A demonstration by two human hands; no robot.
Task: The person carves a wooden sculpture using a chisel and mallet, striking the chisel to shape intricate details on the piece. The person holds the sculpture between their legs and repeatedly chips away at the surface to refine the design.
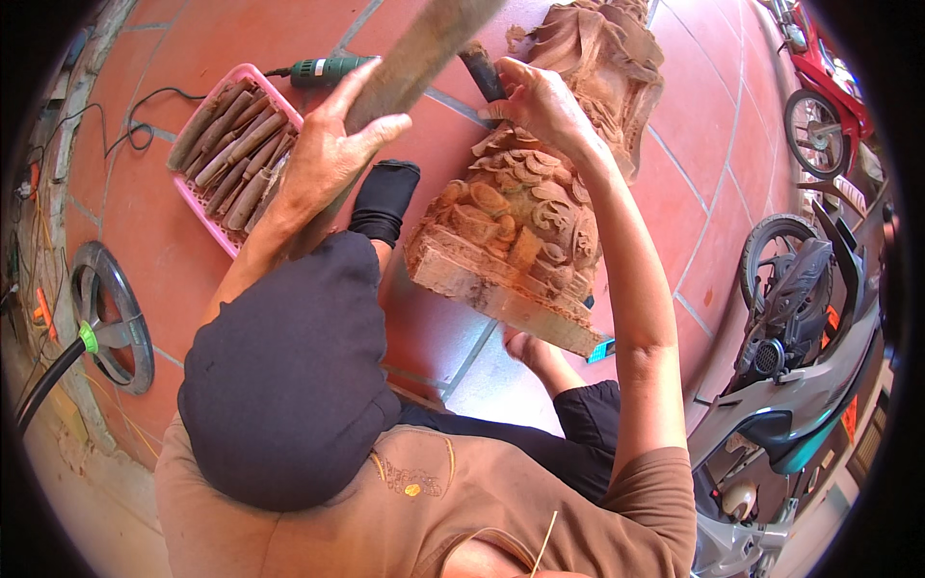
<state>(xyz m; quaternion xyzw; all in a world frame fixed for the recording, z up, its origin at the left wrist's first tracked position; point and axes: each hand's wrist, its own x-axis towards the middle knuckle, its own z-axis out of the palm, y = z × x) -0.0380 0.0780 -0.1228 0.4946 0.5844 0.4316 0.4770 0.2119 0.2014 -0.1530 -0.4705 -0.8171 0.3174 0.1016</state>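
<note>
Head view: the person's left hand (332,149) is gripping a long wooden bar (414,67) that is slanting up across the floor between thumb and fingers. The right hand (540,104) is hanging apart from it, curling thumb and fingers around the near end of a dark cylinder (480,73); whether they are pressing on it, I cannot tell. Under and beyond that hand a carved wooden figure (525,212) is lying on the red tiled floor (699,164), its flat base facing the person. Left of it, a pink tray (252,71) is holding many wooden-handled tools (241,154), while a green power tool (328,70) is lying near the tray's far end, its cable trailing left
</note>
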